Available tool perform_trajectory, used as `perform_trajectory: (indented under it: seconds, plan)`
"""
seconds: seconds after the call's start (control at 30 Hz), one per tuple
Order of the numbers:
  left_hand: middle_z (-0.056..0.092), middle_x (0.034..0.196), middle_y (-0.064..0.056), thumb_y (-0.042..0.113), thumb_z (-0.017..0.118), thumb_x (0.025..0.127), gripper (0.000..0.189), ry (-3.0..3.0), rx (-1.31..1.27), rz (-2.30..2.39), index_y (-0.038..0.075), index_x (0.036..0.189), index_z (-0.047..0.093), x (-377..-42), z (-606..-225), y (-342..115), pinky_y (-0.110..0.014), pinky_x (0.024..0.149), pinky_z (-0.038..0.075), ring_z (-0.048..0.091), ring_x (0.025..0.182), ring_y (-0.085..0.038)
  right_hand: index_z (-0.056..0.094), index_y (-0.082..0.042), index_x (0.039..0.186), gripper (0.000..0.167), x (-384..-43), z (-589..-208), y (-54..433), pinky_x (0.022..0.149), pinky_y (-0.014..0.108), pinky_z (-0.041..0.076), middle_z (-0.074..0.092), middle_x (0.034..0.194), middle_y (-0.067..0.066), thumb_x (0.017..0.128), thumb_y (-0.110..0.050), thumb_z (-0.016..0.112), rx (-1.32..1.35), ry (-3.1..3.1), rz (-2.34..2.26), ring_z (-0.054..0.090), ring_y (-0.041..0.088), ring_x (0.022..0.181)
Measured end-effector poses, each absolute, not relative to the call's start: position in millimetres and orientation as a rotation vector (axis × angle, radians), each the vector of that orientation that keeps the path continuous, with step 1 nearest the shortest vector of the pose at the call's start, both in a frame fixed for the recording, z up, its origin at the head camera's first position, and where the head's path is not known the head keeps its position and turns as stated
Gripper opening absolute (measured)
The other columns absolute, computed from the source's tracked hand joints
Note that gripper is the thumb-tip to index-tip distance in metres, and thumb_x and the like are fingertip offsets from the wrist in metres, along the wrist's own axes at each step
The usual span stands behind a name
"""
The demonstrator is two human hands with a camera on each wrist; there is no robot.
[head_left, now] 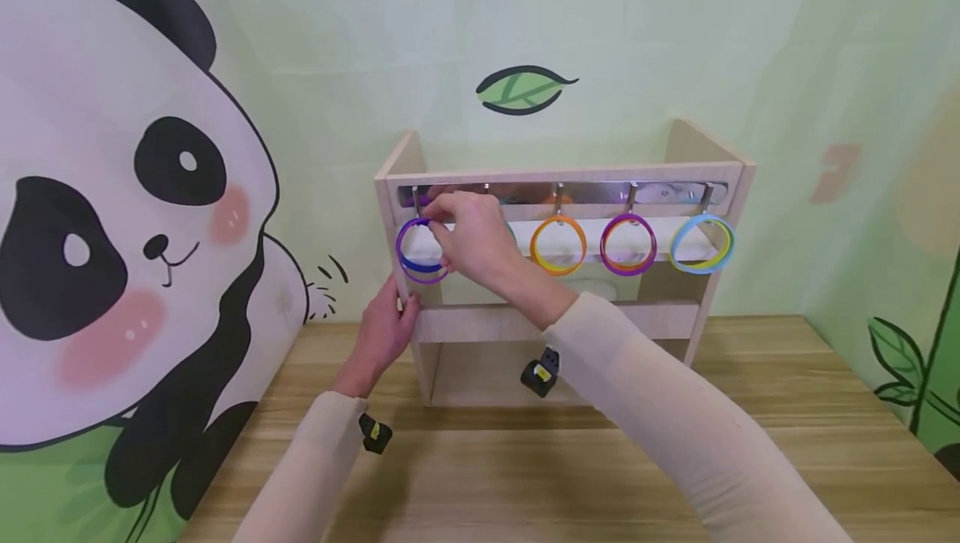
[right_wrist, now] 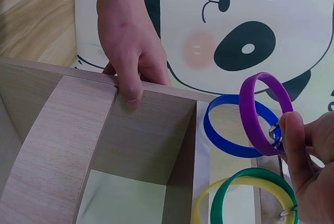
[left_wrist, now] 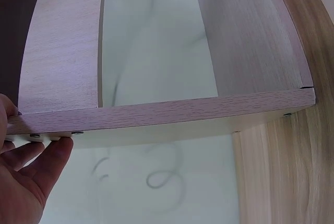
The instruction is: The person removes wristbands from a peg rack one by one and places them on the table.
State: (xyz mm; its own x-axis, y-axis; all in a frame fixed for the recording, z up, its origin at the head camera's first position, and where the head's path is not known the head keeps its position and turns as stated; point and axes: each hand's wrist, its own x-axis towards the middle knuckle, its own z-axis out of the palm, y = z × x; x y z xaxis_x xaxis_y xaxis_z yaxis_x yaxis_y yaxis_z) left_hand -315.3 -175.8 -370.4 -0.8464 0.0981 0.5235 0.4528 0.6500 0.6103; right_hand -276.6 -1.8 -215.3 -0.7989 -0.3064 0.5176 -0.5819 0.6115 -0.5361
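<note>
A small wooden rack (head_left: 517, 322) has a metal strip with several hooks along its upper front. My right hand (head_left: 480, 239) is at the leftmost hook, where thumb and fingers pinch a purple silicone wristband (right_wrist: 253, 114). A blue wristband (right_wrist: 219, 140) hangs on that same hook, partly behind the purple one. On the adjoining hook are a green wristband (right_wrist: 219, 205) and a yellow wristband (right_wrist: 200, 203), largely hidden by my right hand in the head view. My left hand (head_left: 384, 326) grips the rack's left side panel (left_wrist: 172, 114), thumb inside and fingers outside.
Further right hang an orange wristband (head_left: 535, 245) with yellow, a purple-and-red pair of wristbands (head_left: 604, 251), and a light blue wristband (head_left: 677, 253) with yellow. The rack stands on a wood-grain table (head_left: 480, 468) before a panda-printed backdrop (head_left: 337, 110).
</note>
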Motion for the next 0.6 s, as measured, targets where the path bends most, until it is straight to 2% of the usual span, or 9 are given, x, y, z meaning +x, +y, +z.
perform_trajectory:
  seconds: [0.6]
  plan:
    - [0.058, 0.116, -0.018, 0.016, 0.048, 0.096, 0.031, -2.415, -0.438, -1.053, 0.006, 0.125, 0.046, -316.9, -371.6, -176.1, -0.04, 0.073, 0.056, 0.06, 0.095, -0.028, 0.07, -0.007, 0.106, 0.019, -275.1, -215.9, 1.1, 0.049, 0.019, 0.051, 0.066, 0.109, 0.006, 0.089, -0.01, 0.064, 0.696, -2.439, 1.124, 0.059, 0.008, 0.05]
